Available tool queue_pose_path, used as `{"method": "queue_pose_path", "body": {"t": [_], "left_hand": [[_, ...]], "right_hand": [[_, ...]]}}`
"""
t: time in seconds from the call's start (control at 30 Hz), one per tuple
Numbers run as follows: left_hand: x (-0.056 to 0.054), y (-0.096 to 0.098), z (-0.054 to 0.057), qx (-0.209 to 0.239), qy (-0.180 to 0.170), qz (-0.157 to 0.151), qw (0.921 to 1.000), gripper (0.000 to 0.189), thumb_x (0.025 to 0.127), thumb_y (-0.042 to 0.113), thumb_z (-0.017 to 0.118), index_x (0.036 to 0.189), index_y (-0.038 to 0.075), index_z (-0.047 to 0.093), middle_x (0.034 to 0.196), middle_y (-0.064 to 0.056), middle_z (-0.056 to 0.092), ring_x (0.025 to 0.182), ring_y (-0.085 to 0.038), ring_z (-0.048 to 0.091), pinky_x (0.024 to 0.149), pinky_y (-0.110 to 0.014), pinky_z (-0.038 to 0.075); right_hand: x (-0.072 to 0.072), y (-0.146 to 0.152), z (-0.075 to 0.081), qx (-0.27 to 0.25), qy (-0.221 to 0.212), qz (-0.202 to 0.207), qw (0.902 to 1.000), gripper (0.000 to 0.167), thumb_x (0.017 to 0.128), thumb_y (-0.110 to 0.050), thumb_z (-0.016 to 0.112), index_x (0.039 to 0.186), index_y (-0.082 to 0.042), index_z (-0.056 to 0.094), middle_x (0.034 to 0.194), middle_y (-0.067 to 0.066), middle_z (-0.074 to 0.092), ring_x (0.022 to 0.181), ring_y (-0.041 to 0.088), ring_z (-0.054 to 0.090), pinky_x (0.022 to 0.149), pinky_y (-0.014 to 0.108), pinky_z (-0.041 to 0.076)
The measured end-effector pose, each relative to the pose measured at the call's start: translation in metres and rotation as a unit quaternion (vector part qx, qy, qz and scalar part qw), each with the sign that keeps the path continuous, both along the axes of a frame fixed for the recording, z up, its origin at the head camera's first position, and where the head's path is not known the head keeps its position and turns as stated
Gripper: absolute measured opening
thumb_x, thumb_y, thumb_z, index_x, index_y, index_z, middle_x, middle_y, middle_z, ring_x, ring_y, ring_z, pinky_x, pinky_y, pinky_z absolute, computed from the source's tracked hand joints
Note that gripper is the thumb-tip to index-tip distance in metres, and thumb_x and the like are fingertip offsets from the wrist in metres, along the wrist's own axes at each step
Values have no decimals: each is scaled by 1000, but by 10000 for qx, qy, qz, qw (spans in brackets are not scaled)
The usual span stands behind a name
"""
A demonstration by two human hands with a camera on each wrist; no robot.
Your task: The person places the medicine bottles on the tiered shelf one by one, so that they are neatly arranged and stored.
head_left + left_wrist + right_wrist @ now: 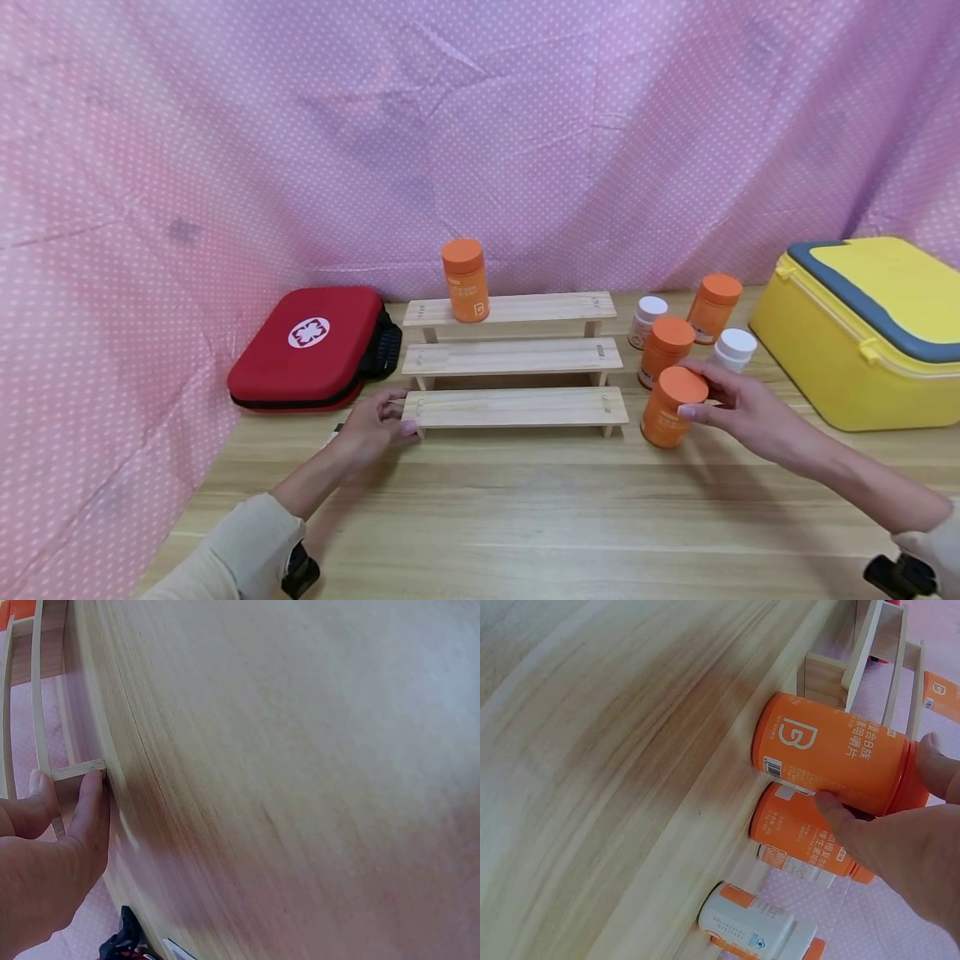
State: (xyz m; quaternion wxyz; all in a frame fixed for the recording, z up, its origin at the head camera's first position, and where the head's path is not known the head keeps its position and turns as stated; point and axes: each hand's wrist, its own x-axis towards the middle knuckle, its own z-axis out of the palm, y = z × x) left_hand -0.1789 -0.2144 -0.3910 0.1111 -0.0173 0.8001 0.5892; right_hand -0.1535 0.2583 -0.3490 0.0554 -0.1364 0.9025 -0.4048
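A three-step wooden display rack [514,407] stands mid-table. My left hand [373,427] pinches the left end of its lowest step; in the left wrist view the thumb [36,796] lies on the board and the fingers touch the end leg. An orange pill bottle [666,417] stands at the rack's right, and my right hand [738,408] grips it near the cap. The right wrist view shows this bottle [829,754] with its label and barcode. Another orange pill bottle [467,287] stands upright on the top step.
Behind the gripped bottle stand two orange bottles [663,354] and two white-capped bottles [647,323]. A yellow box [840,342] with a grey-trimmed lid is at the far right. A red zip case [307,350] lies left of the rack. A pink dotted cloth [487,150] hangs behind.
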Motion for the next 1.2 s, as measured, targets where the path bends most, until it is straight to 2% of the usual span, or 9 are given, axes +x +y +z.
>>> {"method": "queue_pose_path", "body": {"t": [0.17, 0.4, 0.6, 0.77, 0.97, 1.2], "left_hand": [[0, 0, 0, -101, 7, -1, 9999, 57, 85, -12, 63, 138, -7, 40, 110, -24, 62, 94, -22, 62, 82, -36, 58], [0, 1, 2, 19, -58, 3, 10000, 56, 86, -13, 61, 138, -6, 41, 111, -23, 61, 94, -22, 62, 83, -38, 57], [0, 0, 2, 49, -76, -14, 10000, 57, 86, -13, 61, 138, -5, 41, 112, -23, 61, 96, -22, 62, 84, -37, 57], [0, 0, 2, -79, -14, -40, 10000, 56, 86, -12, 62, 137, -5, 42, 109, -22, 62, 94, -20, 61, 82, -36, 58], [1, 1, 3, 71, -5, -94, 9999, 55, 86, -14, 60, 137, -7, 41, 112, -25, 61, 95, -22, 61, 84, -39, 57], [0, 0, 3, 173, -28, -87, 9998, 56, 86, -15, 59, 138, -8, 39, 112, -26, 60, 94, -23, 61, 84, -40, 57]], "right_hand": [[0, 1, 1, 13, 53, 12, 10000, 64, 91, -29, 67, 143, -2, 40, 130, 20, 55, 112, 27, 55, 80, 16, 52], [4, 4, 7, 57, 439, 52, 9990, 56, 89, -25, 70, 136, -2, 49, 121, 15, 61, 98, -2, 57, 76, 18, 54], [4, 7, 19, 7, 765, -91, 9970, 55, 87, -17, 73, 134, 3, 52, 119, 20, 62, 94, -9, 56, 72, 16, 55], [5, 7, 29, -249, 706, -88, 9972, 58, 87, -13, 72, 137, 4, 48, 121, 20, 60, 94, -8, 58, 71, 17, 56], [2, 2, 42, -286, 722, -112, 9969, 59, 87, -15, 72, 138, 1, 48, 115, 4, 65, 94, -6, 60, 72, 16, 55], [-7, -11, 72, -224, 889, -163, 9957, 53, 87, -16, 72, 135, -6, 54, 106, 0, 67, 86, 3, 61, 66, 18, 52]]}}
